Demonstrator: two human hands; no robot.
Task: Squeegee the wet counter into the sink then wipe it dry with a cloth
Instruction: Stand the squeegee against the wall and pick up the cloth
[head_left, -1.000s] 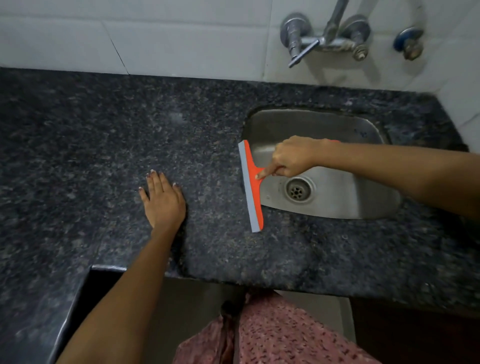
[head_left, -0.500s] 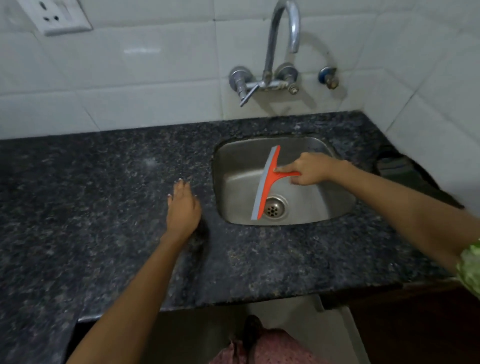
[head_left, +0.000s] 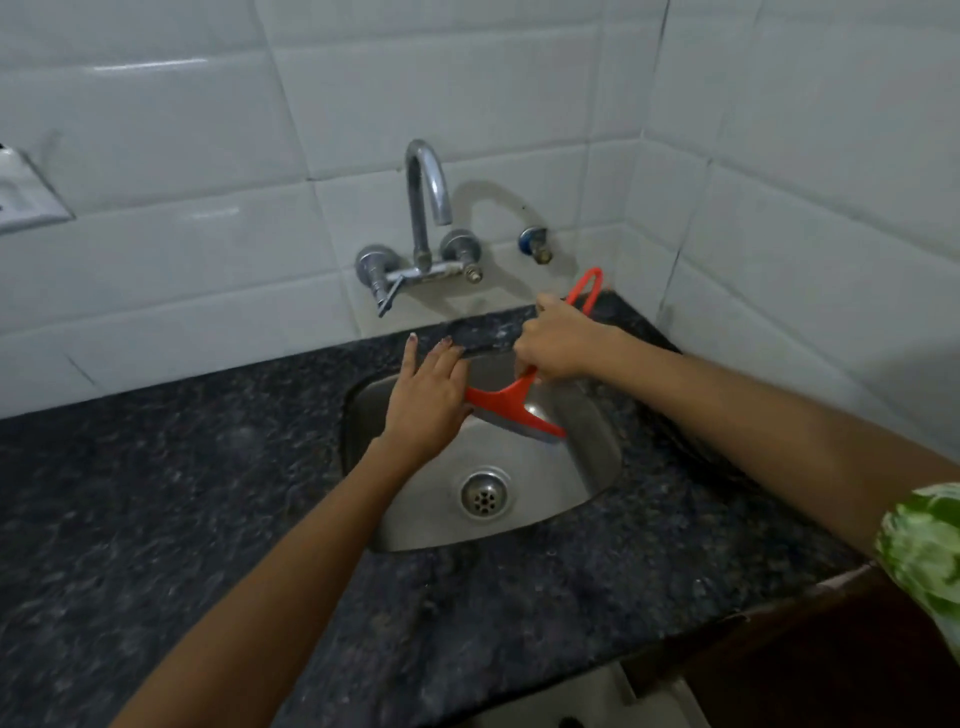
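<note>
An orange squeegee (head_left: 511, 401) hangs over the steel sink (head_left: 592, 467), blade down and tilted. My right hand (head_left: 558, 340) is shut on its handle, whose looped end sticks up behind the hand. My left hand (head_left: 428, 400) lies flat against the left end of the blade, fingers stretched toward the sink's back rim; whether it grips the blade I cannot tell. The dark speckled counter (head_left: 182, 493) surrounds the sink. No cloth is in view.
A chrome tap (head_left: 426, 208) with two valves juts from the white tiled wall above the sink. The drain (head_left: 483, 494) sits in the basin floor. A wall socket (head_left: 26, 192) is at the far left. The tiled corner stands close on the right.
My right hand lifted the squeegee toward the back of the sink and turned it. My left hand left the counter and came onto the blade's left end. The view tilted up.
</note>
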